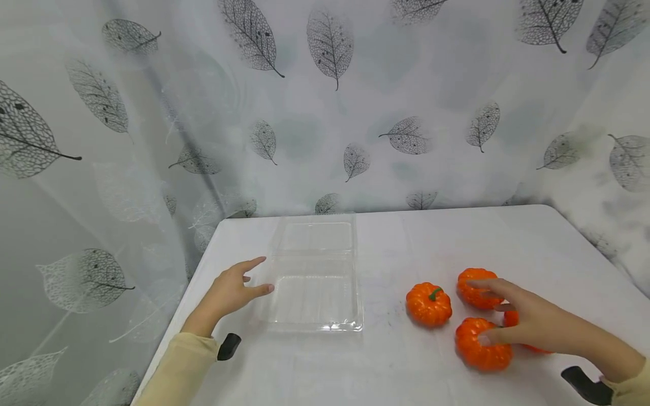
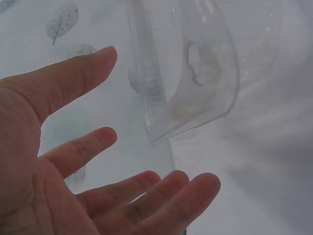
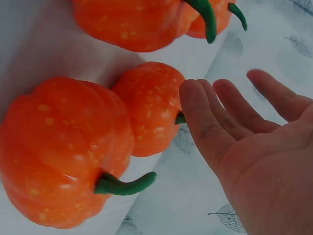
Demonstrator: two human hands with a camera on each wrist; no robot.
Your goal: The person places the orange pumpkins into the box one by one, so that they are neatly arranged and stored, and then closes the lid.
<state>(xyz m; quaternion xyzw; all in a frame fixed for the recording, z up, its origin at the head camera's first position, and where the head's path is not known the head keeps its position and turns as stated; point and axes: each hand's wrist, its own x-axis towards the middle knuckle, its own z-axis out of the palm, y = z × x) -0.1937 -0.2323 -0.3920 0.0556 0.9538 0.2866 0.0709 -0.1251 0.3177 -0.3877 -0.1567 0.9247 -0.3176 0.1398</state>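
Note:
A clear plastic container (image 1: pixel 315 299) with its lid (image 1: pixel 316 235) folded back lies on the left of the table. Beside its left edge is my left hand (image 1: pixel 228 293), thumb and fingers spread and holding nothing. In the left wrist view, a corner of the container (image 2: pixel 205 93) shows beyond the fingertips. Several small orange toy pumpkins with green stems sit at the right. My right hand (image 1: pixel 533 321) hovers over them with fingers extended, hiding much of one pumpkin (image 1: pixel 510 318). Its thumb overlaps the front pumpkin (image 1: pixel 479 352), its fingers the back pumpkin (image 1: pixel 472 279). Left of these stands another pumpkin (image 1: pixel 426 307).
A white cloth covers the table (image 1: pixel 396 366). Behind it and along the left hangs a pale curtain (image 1: pixel 304 101) printed with grey leaves. Dark straps (image 1: pixel 229 346) show at both wrists, next to the cream sleeves (image 1: pixel 183 366).

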